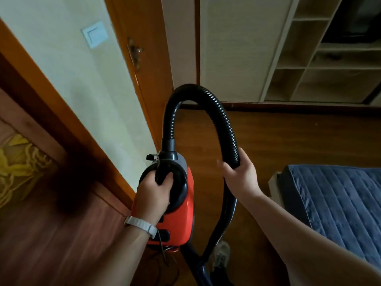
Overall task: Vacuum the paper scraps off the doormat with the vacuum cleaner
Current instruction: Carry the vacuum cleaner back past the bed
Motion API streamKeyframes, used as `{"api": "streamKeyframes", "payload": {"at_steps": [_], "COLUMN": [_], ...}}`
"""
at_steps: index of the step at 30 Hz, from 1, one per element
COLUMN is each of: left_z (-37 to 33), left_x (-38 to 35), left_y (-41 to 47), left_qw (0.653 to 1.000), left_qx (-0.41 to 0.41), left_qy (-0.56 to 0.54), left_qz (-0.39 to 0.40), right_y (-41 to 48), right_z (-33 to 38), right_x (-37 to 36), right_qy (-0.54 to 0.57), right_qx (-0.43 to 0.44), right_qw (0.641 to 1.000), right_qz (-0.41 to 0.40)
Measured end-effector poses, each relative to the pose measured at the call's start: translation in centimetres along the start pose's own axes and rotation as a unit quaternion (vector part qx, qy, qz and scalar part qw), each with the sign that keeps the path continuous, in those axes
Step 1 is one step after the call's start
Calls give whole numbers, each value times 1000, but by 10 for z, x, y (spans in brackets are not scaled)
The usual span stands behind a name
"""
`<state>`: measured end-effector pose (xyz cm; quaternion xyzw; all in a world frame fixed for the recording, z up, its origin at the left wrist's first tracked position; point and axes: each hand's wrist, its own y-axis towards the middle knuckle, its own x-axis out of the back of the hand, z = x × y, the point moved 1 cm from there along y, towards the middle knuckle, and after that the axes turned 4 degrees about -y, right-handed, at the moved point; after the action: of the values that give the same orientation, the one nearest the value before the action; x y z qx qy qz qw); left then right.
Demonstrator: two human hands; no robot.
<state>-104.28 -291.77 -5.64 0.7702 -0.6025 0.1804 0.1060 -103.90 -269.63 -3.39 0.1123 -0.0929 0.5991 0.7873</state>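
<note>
Down at the bottom edge, a shoe (pixel 221 254) on the wooden floor (pixel 288 139), with the dark tube of the machine running out of frame beside it, so the nozzle end is hidden. Just above, the red vacuum cleaner (pixel 181 215) hangs from the left hand (pixel 153 193), fingers curled tight round its black top handle, a pale watch strap (pixel 140 223) on that wrist. The right hand (pixel 240 174) is wrapped round the ribbed hose (pixel 222 124), which loops up and back into the body. To the right lies a blue quilted pad (pixel 340 203); whether that is the doormat I cannot tell, and no paper scraps show anywhere. Beyond are a wooden door (pixel 148 65), a wall switch (pixel 95 35) and open shelves (pixel 309 58). My read: the machine is only being carried, and all the suction work is yet to come.
</note>
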Motion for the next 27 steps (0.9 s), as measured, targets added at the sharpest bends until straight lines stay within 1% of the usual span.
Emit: {"api": "streamKeyframes", "payload": {"at_steps": [6, 11, 15, 21, 27], "left_z": [-48, -88, -115, -133, -148], "left_x": [-57, -103, -134, -205, -280], "left_y": [98, 176, 239, 345, 466], "left_qw": [999, 997, 996, 988, 976], "left_qx": [-5, -47, -66, -110, -111], "left_qy": [36, 65, 56, 55, 23], "left_qz": [5, 16, 29, 94, 184], "right_y": [117, 210, 268, 373, 488], "right_z": [-10, 0, -1, -22, -37], "right_x": [14, 41, 47, 58, 64], "right_qy": [37, 35, 26, -22, -47], "right_qx": [-17, -6, -5, -25, -55], "right_qw": [999, 999, 999, 995, 986], "right_qz": [-14, -23, -35, -96, -152]}}
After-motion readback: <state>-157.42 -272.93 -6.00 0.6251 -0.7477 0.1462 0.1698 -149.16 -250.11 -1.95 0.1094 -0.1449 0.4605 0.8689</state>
